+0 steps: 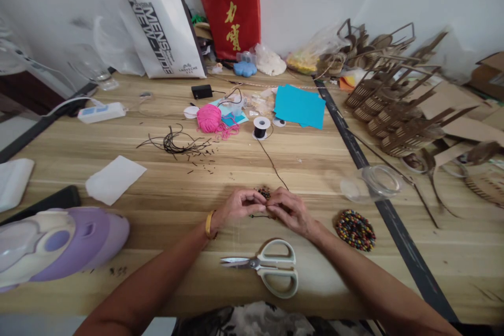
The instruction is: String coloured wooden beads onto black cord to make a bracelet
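My left hand (241, 206) and my right hand (290, 211) meet at the fingertips just above the table, both closed in a pinch. Between them they hold a thin black cord (271, 160), which runs from the black-wound spool (262, 127) down to my right hand. A short dark piece of cord (258, 216) sticks out below the fingers. Right behind the fingertips lies a small bunch of dark beads (263, 192), partly hidden by my hands. The exact spot where the fingers press is covered. Scissors with pale handles (277, 261) lie slightly apart in front of my hands.
A coil of multicoloured beads (355, 230) sits right of my right forearm. Cut black cords (177, 142), pink yarn (209, 118) and blue sheets (300, 106) lie farther back. A purple-and-white device (74, 241) stands left; small woven baskets (409, 123) crowd the right.
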`<state>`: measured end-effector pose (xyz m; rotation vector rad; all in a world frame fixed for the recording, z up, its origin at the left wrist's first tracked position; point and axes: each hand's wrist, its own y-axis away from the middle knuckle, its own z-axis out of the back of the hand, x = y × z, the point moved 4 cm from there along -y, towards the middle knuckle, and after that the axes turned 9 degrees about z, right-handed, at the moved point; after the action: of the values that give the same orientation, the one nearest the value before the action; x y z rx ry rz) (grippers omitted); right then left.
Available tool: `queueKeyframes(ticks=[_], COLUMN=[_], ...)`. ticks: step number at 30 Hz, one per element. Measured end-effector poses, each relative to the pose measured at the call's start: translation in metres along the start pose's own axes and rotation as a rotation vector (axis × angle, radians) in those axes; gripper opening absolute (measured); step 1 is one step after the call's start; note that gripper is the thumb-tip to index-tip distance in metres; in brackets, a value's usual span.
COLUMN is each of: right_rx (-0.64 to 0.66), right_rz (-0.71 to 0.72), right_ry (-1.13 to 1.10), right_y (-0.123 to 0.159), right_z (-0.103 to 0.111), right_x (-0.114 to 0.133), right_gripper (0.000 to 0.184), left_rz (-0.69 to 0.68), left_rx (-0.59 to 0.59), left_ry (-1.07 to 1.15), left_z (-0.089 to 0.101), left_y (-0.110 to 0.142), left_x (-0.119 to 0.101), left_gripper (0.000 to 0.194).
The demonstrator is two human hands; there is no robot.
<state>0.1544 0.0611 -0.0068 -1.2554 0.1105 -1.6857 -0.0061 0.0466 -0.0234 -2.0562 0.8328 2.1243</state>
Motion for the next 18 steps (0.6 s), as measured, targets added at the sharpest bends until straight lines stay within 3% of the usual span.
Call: queueKeyframes(ticks=[18], right_rx=[0.003], right_rz=[-0.033], right_ry=[0.017], right_y=[0.0005], right_z=[0.0005], right_x=[-0.0002], right_gripper=[0.009], left_rz=[0.002], left_rx=[-0.054], left_ry=[-0.078], left_z=[-0.0007], left_y=[-0.0015], left_x=[0.0005], left_gripper=[0.023])
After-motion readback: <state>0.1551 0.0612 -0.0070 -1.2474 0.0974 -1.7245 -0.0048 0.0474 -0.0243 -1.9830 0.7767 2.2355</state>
